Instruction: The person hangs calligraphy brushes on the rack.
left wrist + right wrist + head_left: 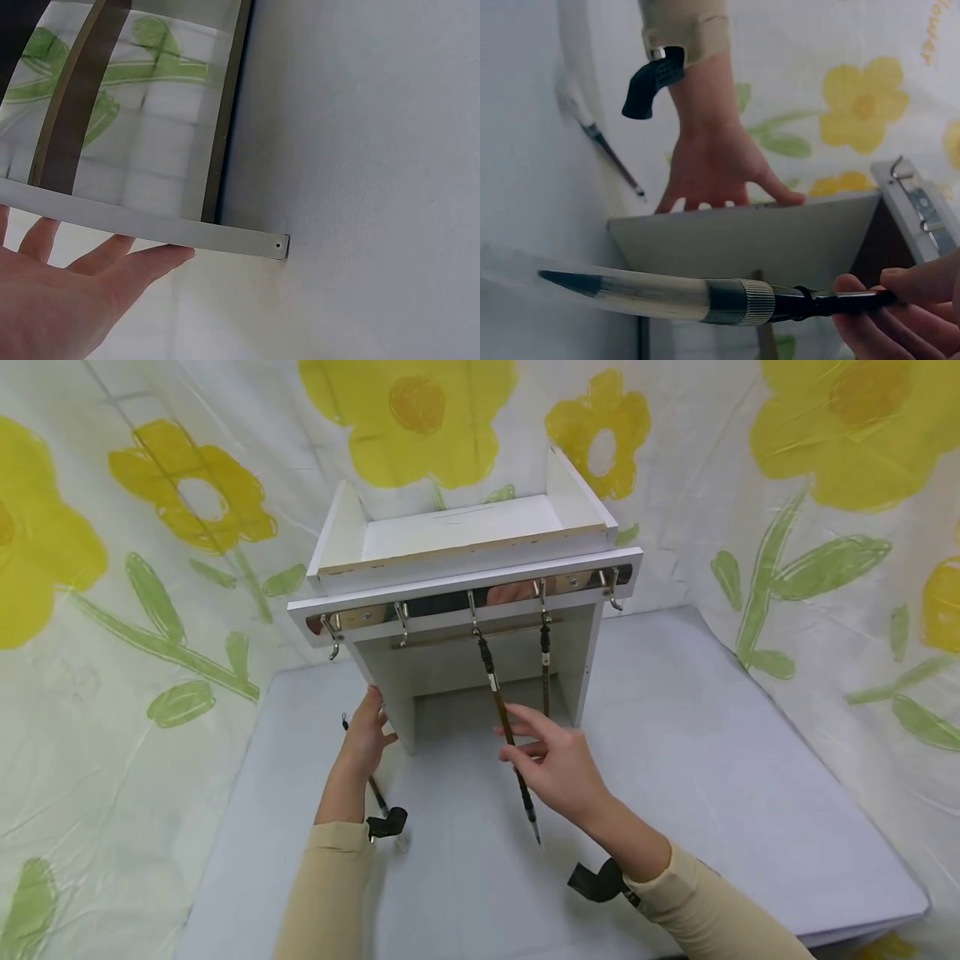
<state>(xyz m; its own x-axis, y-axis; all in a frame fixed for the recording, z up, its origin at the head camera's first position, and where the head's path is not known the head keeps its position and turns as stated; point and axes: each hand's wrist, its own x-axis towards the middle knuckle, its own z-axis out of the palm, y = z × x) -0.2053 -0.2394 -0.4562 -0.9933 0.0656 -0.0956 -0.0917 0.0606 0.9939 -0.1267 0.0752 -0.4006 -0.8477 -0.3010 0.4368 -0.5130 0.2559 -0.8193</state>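
My right hand (pixel 558 764) pinches the brown handle of a calligraphy brush (pixel 501 702) between thumb and fingers. The brush slants, with its top loop at the middle hook (pixel 472 606) of the rail and its tip downward. In the right wrist view its dark-tipped bristles (pixel 652 294) point left, in a clear sleeve. My left hand (pixel 363 735) rests with extended fingers against the outer face of the left side panel (pixel 390 693) of a white shelf rack. A second brush (pixel 545 660) hangs from the hook right of the middle one.
A third brush (pixel 377 793) lies on the grey-white table (pixel 465 877), left of the rack and partly behind my left forearm. The mirrored rail (pixel 442 603) carries several metal hooks along the rack's front. Behind stands a flower-printed curtain (pixel 675 460).
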